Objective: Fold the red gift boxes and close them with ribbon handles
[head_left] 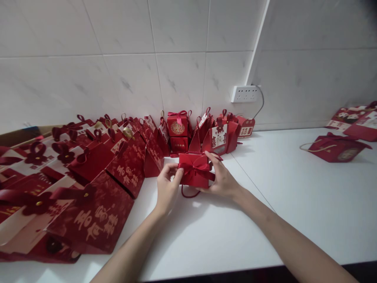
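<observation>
A small red gift box [193,179] with a ribbon bow on top is held between my two hands above the white tabletop. My left hand [169,181] pinches its left side, thumb at the ribbon's edge. On the other side, my right hand [220,177] grips the box, with fingers over the far right corner and thumb near the lower edge. A dark red cord loop [190,192] hangs out at the box's near side. Just behind it stand two stacked red boxes [178,125], the upper one with a bow and gold lettering.
Many red gift boxes [100,212] crowd the left side, several more [220,137] along the wall. At right lies a red box with a cord handle [335,148], other boxes [357,120] behind it. A white power strip [244,94] hangs on the tiled wall [182,78].
</observation>
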The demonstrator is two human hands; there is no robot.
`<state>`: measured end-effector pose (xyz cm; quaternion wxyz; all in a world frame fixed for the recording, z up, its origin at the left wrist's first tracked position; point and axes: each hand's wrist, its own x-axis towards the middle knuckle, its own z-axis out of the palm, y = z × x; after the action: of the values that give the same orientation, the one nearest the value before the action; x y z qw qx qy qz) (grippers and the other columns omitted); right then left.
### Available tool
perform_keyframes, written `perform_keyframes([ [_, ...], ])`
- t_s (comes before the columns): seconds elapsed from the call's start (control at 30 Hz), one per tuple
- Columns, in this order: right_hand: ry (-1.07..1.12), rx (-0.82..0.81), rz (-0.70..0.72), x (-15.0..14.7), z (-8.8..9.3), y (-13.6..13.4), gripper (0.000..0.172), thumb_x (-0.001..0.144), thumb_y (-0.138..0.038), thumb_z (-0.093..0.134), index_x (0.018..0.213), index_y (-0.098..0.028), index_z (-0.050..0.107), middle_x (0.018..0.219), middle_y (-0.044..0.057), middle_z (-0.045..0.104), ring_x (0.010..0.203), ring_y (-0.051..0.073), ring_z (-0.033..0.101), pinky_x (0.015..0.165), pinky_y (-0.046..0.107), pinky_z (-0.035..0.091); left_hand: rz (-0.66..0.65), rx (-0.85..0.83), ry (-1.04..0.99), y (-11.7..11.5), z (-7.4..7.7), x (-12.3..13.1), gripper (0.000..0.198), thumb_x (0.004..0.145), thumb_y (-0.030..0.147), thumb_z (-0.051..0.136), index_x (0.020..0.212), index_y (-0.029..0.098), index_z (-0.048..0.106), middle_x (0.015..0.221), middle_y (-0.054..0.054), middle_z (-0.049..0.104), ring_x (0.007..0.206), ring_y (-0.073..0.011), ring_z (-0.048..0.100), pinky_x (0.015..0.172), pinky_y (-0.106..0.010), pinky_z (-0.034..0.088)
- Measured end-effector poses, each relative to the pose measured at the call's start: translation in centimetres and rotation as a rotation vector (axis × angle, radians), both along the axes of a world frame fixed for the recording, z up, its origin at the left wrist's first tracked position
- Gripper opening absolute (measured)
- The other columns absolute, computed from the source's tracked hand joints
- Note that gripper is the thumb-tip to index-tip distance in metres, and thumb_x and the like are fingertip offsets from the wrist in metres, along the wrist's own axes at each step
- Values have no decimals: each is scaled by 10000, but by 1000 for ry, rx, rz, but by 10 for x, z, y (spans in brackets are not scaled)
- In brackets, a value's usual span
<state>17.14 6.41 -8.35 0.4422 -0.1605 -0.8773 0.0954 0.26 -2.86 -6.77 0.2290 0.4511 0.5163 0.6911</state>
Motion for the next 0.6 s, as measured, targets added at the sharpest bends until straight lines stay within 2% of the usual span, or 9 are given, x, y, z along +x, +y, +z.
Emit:
perform_keyframes([
  [0.07, 13, 17, 1, 0, 1, -1, 1103, 651, -424, 779, 1482, -283, 67, 1329, 158, 466, 1231, 347, 482, 977, 521, 458, 64, 70, 120, -1, -1, 1, 119, 819, 304, 592, 791, 188, 601, 768, -4, 591, 709, -129, 542, 681, -242, 446],
  [0.17, 19, 43, 8, -1, 2, -2, 1076, 671, -423, 766, 1484, -282, 76, 1319, 164, 463, 1236, 345, 473, 963, 518, 471, 182, 289, 444, -4, -4, 1, 45, 826, 213, 597, 784, 200, 603, 751, -3, 548, 694, -120, 526, 606, -221, 414],
  [0.3, 12, 66, 47, -2, 1, -2, 1085, 681, -429, 759, 1487, -274, 51, 1336, 168, 446, 1246, 347, 462, 971, 519, 466, 181, 553, 860, -6, -8, 4, 117, 799, 118, 626, 861, 217, 628, 711, 7, 558, 632, -110, 517, 593, -241, 398],
  [0.4, 7, 70, 56, -2, 1, -2, 1100, 674, -427, 764, 1487, -283, 37, 1339, 160, 444, 1255, 348, 453, 981, 513, 461, 177, 581, 956, -6, -9, 7, 112, 812, 115, 613, 854, 217, 633, 658, 14, 572, 597, -109, 515, 615, -268, 392],
  [0.6, 38, 62, 65, -2, 0, -3, 1053, 688, -385, 758, 1485, -260, 82, 1335, 162, 442, 1262, 336, 443, 997, 497, 451, 189, 590, 948, -6, -8, 7, 96, 818, 122, 607, 823, 216, 630, 628, 15, 578, 555, -106, 518, 594, -270, 389],
])
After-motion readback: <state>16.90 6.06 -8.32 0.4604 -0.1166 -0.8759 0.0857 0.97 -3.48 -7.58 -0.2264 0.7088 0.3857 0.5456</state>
